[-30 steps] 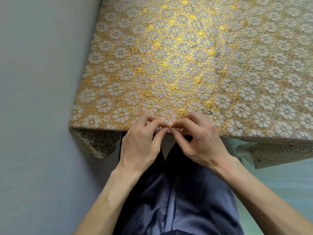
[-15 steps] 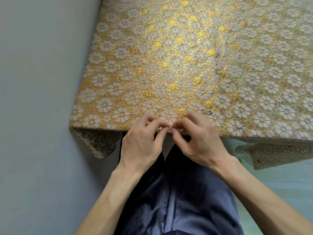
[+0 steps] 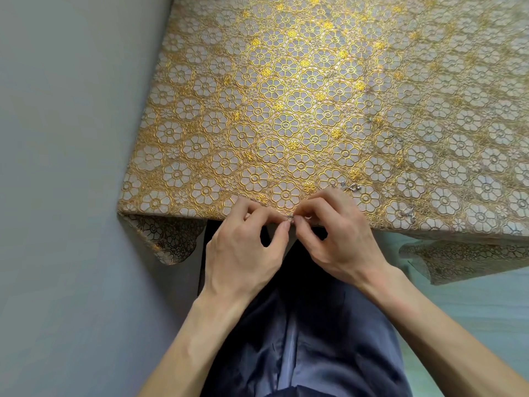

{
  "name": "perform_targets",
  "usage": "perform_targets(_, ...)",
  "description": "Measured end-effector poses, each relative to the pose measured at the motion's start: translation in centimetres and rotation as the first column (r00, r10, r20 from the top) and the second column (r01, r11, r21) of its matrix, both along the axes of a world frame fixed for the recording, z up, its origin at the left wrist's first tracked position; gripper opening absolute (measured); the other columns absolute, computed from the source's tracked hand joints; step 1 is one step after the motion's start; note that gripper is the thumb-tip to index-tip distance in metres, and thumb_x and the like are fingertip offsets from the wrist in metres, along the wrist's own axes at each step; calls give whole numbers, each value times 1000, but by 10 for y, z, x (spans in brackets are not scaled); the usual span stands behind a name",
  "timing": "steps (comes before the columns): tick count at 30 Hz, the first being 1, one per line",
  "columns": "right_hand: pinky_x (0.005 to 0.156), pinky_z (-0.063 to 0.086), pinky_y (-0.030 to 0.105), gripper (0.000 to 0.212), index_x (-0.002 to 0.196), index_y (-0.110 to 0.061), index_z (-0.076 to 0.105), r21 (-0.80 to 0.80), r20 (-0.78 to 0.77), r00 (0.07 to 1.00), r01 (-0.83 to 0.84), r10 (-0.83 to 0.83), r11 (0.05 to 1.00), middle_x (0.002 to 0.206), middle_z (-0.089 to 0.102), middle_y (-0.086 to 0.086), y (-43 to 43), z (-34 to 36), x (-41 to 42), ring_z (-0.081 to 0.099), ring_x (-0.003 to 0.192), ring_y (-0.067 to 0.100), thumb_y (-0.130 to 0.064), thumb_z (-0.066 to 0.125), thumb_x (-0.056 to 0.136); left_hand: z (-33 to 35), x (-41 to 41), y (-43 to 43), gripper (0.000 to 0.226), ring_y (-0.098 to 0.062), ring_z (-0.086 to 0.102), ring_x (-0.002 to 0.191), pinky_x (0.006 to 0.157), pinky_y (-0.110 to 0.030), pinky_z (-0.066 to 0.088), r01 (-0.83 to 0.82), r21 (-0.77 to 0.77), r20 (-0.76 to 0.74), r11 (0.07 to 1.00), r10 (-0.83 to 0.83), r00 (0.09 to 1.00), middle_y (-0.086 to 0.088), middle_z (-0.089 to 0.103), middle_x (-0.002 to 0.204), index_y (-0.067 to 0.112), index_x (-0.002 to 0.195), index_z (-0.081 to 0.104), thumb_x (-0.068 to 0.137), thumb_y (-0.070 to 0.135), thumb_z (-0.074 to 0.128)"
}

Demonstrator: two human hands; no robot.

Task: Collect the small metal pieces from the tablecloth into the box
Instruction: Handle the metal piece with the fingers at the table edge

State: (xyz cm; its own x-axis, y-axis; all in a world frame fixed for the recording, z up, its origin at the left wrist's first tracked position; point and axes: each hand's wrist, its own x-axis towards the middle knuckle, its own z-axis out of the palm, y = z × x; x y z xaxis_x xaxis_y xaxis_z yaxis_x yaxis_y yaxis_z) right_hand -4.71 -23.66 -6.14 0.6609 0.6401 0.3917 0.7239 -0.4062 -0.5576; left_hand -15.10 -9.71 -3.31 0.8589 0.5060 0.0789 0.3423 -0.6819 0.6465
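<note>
My left hand point(image 3: 243, 250) and my right hand point(image 3: 340, 239) meet at the table's near edge, fingertips pinched together on one small metal piece point(image 3: 290, 217). Another small silver piece point(image 3: 352, 187) lies on the gold flowered tablecloth point(image 3: 286, 110) just beyond my right hand. A further piece point(image 3: 408, 214) rests to the right near the edge. Fainter specks of metal point(image 3: 390, 136) lie farther back on the right. No box is in view.
A grey wall point(image 3: 63, 167) runs along the table's left side. The cloth hangs over the near edge at both corners point(image 3: 163, 239). My dark trousers point(image 3: 300, 325) fill the space below the table.
Both hands stay pinched together at the near edge; the fingers have only shifted slightly. Nothing on the cloth has moved.
</note>
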Motion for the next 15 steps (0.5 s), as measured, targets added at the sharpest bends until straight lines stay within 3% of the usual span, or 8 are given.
perform_targets(9, 75, 50, 40, 15, 91, -6, 70, 9, 67, 998, -3, 3, 1000, 94, 64, 7, -3, -1, -3, 62, 88, 27, -20, 65, 93, -1, 5, -3, 8, -1, 50, 68, 74, -32, 52, -66, -234, -39, 970, 58, 998, 17, 62, 92, 38, 92, 76, 87, 43, 72)
perform_targets(15, 73, 49, 40, 14, 89, -5, 71, 4, 171, 985, -12, 12, 1000, 90, 65, 9, -2, -2, -4, 62, 81, 29, -16, 65, 95, 1, 6, 0, 7, 2, 57, 78, 74, -21, 46, -88, -352, -64, 932, 70, 996, 16, 66, 91, 34, 87, 78, 86, 39, 73)
